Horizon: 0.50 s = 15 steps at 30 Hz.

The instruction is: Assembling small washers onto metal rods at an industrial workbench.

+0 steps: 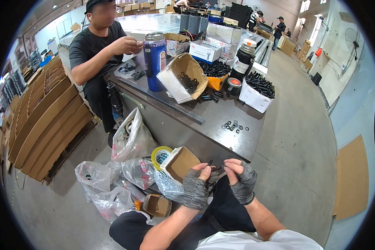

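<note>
Above my lap, my left hand (196, 187), in a grey fingerless glove, is closed around black bolts (211, 163); two shanks stick out past the thumb. My right hand (243, 182), gloved the same way, has its thumb and fingers pinched close to the tip of one bolt. Whatever sits in that pinch is too small to make out. An open cardboard box (181, 165) stands just left of my left hand. Beyond my hands, a small pile of black and silver washers (235, 126) lies near the dark table's (221, 112) corner.
On the table stand a white box of black bolts (257, 92), a tilted carton holding black rings (183, 79), a blue flask (155, 62) and a black bottle (242, 62). A co-worker (96, 46) sits at the far left. Plastic bags (112, 200) crowd the floor beside me.
</note>
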Tool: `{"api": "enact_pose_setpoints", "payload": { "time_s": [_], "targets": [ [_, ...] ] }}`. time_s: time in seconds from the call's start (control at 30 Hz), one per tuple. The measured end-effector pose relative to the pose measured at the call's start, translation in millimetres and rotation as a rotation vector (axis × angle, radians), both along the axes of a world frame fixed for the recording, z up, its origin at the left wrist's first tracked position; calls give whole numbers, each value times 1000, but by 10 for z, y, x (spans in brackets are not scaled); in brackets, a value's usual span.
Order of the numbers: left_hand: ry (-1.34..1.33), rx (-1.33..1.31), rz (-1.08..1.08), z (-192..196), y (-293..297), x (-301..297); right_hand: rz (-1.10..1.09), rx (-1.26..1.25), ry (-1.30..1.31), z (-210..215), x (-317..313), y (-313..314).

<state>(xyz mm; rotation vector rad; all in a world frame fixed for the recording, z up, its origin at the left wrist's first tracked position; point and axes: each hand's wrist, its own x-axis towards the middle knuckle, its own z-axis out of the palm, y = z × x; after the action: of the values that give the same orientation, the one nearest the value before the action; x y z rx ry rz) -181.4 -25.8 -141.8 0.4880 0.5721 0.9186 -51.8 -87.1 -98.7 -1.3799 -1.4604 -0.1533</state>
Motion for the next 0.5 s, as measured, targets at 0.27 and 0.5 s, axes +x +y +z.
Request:
{"api": "enact_pose_setpoints", "payload": {
  "time_s": [0.27,0.5],
  "targets": [
    [1,19,-2,-11,0,-5,16,-54,-137,-61,-56,1],
    [54,49,26,34,6,-13,82,-81,83,-29,-101,42]
  ]
}}
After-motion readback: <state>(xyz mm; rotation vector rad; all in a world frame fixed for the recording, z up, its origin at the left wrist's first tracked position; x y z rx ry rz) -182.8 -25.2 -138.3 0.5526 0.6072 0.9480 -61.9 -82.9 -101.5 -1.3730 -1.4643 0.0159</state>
